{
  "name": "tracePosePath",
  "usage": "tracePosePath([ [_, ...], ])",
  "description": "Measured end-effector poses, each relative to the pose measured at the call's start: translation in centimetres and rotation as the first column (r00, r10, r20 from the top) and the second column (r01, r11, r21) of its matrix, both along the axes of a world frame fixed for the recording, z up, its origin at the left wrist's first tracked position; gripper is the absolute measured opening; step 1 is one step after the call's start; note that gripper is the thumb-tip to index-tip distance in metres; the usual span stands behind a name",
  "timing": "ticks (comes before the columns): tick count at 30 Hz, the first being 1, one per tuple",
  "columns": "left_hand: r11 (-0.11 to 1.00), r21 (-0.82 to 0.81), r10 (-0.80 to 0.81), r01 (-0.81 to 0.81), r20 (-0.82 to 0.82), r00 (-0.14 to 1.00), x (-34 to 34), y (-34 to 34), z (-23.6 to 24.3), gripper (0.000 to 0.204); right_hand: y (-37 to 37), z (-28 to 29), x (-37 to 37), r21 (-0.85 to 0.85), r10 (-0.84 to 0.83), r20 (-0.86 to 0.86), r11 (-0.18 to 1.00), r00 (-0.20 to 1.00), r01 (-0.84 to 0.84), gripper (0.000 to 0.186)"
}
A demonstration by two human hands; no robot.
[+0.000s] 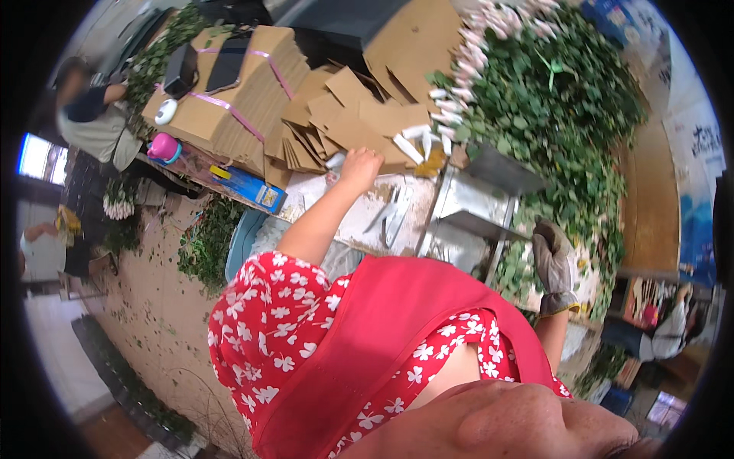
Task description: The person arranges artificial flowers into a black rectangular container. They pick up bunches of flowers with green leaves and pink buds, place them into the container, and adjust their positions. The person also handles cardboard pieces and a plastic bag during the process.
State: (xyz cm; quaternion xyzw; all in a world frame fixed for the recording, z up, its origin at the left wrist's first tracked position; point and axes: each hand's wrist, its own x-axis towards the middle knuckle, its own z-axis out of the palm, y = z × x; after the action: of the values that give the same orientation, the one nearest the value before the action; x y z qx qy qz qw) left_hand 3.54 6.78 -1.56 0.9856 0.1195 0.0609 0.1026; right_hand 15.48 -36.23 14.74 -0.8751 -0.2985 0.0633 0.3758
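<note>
My bare left hand [361,168] reaches over the workbench to a loose pile of brown cardboard pieces [336,111]. Its fingers are curled at the pile's near edge; what lies under the fingertips is hidden. In a grey-white work glove, my right hand [555,264] is beside the metal rack [482,222], over leafy stems. The glove's fingers are stretched out close together, and nothing shows in them. A pair of metal shears or clippers [394,218] lies on the bench between my arms. White rolls [413,144] sit right of my left hand.
A big heap of pale pink roses [475,46] with green leaves [558,92] fills the far right. Strapped cardboard stacks [237,99] carry a phone [229,63] and dark box. A pink bottle [164,148] and blue tub [243,237] are left. Other people work nearby.
</note>
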Motion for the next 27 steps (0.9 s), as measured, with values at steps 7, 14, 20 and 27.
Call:
tracePosePath([
  [7,0.764,-0.582,0.408,-0.278,0.103,0.907,-6.8,-2.1,5.0,0.02,24.1,9.2,5.2,-0.042,0.489,0.416,0.852,0.766,-0.522,0.037],
  [14,0.199,-0.946,0.6,-0.257,-0.089,0.795,-8.7,-11.4,-6.4,0.033,56.2,15.3,8.6,-0.063,0.439,0.798,0.742,0.413,-0.667,0.038],
  [20,-0.191,-0.916,0.523,-0.353,-0.4,0.753,-9.4,-14.6,-1.0,0.031,67.5,13.6,2.8,-0.535,0.669,0.673,0.735,0.316,-0.417,0.032],
  [27,-0.26,-0.953,0.427,-0.155,-0.257,0.867,-10.3,-15.2,-4.1,0.037,52.5,24.8,20.7,-0.309,0.416,0.823,0.899,0.387,-0.309,0.028],
])
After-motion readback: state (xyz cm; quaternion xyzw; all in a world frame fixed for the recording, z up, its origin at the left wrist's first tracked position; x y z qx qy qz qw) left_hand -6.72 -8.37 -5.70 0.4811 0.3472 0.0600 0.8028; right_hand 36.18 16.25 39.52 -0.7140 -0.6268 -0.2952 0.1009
